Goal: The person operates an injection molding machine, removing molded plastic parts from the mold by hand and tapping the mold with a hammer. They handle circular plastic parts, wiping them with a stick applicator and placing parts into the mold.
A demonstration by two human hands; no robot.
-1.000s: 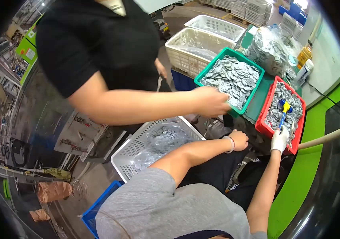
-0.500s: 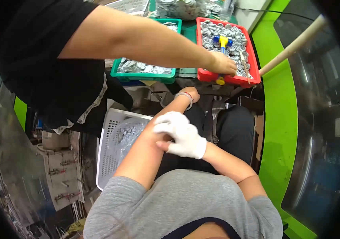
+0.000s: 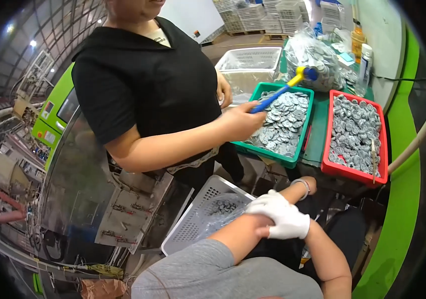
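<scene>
My right hand wears a white glove that leaves the thumb tip bare. It is wrapped around my left forearm, near the elbow. Beyond it, my left hand is bare, with a bracelet at the wrist; its fingers are curled out of sight. A co-worker's hand grips a mallet with a blue handle and a yellow and blue head. The mallet is raised above a green crate of flat, round metal pieces. To its right stands a red crate full of similar round metal parts.
A white perforated basket with a plastic liner and small parts stands left of my legs. Behind the crates are a bulging clear bag, a spray can and an orange bottle. A pale pole slants beside the red crate.
The co-worker has lifted the mallet from the red crate and carried it left over the green crate. My view has swung left and up. My right hand stays on my left forearm.
</scene>
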